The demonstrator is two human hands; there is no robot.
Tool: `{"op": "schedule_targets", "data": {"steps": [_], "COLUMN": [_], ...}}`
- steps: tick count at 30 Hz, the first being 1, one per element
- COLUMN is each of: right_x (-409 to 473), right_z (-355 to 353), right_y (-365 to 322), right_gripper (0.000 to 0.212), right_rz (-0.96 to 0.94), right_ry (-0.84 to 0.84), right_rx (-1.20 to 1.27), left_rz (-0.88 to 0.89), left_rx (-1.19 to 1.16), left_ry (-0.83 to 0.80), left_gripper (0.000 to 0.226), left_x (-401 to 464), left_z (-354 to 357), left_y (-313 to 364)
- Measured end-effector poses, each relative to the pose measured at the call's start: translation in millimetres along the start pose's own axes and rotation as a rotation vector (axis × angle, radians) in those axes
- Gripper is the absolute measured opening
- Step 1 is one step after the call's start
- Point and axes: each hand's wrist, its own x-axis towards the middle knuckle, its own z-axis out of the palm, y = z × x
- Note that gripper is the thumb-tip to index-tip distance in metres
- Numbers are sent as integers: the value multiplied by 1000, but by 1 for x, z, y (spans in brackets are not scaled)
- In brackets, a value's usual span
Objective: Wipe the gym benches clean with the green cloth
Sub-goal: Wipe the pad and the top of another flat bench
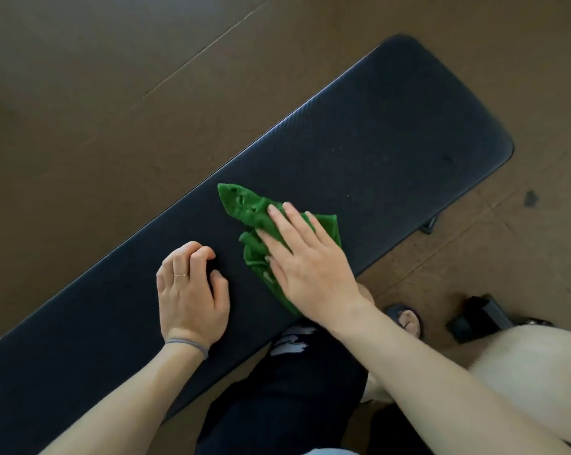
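Note:
A long black padded gym bench (392,133) runs diagonally from the lower left to the upper right. A crumpled green cloth (244,205) lies on its middle. My right hand (307,264) rests flat on the cloth with fingers stretched out, pressing it onto the pad, and hides the cloth's near part. My left hand (192,290) sits on the bench just left of the cloth, fingers curled under and holding nothing. It wears a thin ring and a band at the wrist.
Brown floor (113,77) with seams surrounds the bench. My dark-trousered knee (287,389) is against the bench's near edge, with a sandalled foot (407,320) to its right. A black block-shaped object (477,316) lies on the floor at the lower right.

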Motion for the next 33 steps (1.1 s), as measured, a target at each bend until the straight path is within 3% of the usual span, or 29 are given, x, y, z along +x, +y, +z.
{"op": "schedule_targets", "data": {"steps": [7,15,19,23,26,30,33], "right_x": [49,-32,-34,10,16,-25,-36], "right_z": [4,20,8,-15,-9,16,16], "right_y": [5,-44,-19,37,24,-44,-39], "right_gripper": [52,50,51,50,53,57,53], "right_rz": [244,105,24,303,479,341,216], "right_ry": [148,138,81,136,183,194,152], "right_rx": [-64,-54,-110,-78,-99,-96,-55], "left_rz": [69,162,160,150,133,140,124], "left_rx": [-17,5,-19,-39,-32,-24,-34], "left_ry": [132,195,188,185,177,164,147], "left_gripper": [25,25,24,19,18,21,18], "left_x": [-2,-6,-6,-7,-6,-5,-4], "left_z": [9,17,17,16,14,12,13], "left_y": [-2,-10,-11,-11,-7,-6,-8]}}
